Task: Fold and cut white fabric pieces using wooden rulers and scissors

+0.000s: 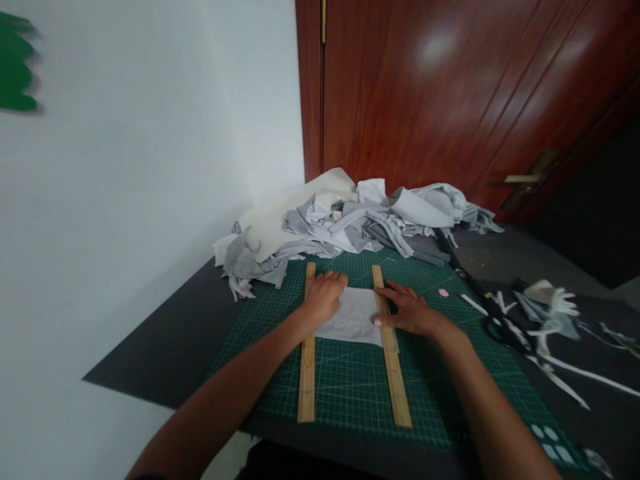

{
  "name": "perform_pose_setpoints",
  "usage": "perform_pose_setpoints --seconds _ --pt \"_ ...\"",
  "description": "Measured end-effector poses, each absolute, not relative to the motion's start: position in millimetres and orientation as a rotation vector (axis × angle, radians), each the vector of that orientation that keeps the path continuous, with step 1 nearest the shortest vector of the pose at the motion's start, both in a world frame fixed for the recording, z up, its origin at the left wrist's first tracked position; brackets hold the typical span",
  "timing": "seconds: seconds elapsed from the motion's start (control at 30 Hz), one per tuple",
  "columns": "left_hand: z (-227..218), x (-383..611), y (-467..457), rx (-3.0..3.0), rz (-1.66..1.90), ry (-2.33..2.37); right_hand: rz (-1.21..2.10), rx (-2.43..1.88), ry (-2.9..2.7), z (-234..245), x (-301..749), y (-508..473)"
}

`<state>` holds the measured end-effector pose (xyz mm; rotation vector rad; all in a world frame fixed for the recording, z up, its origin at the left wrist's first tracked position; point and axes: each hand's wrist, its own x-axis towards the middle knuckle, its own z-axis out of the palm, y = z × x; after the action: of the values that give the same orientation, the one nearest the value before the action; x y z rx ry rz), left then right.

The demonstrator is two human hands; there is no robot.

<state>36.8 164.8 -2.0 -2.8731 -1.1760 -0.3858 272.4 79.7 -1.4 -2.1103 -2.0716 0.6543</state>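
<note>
A piece of light grey fabric [355, 317] lies on the green cutting mat [345, 387]. Along its left edge runs a wooden ruler [307, 380], and a second wooden ruler [397, 383] lies slightly slanted over its right edge. My left hand [326, 297] rests across the left ruler and the fabric's upper left corner, fingers curled closed; what they pinch is hidden. Over the right ruler, my right hand [407, 308] has thumb and fingers spread apart, their tips touching the ruler and the fabric's edge. A bit of fabric shows beyond that ruler's right side.
A heap of grey and white fabric scraps [350, 220] lies behind the mat, against the wall and brown door [425, 100]. Black-handled scissors [505, 333] lie on the right, beside cut strips [555, 307]. A small pink piece [443, 293] sits on the mat.
</note>
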Motion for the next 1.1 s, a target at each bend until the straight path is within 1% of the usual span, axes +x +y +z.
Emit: perform_pose_setpoints --seconds 0.47,0.9,1.1 --pt "-9.1 35.0 172.1 -2.92 -0.537 -1.157 0.646 -2.124 -2.065 -2.4 272.2 80.3" --pt "-12.4 34.6 174.7 -3.04 -0.445 -0.999 0.653 -2.134 -2.068 -3.4 272.4 81.4" --pt "-11.7 32.9 169.5 -2.988 -0.455 -0.973 0.646 -2.129 -2.057 -4.7 272.6 81.3"
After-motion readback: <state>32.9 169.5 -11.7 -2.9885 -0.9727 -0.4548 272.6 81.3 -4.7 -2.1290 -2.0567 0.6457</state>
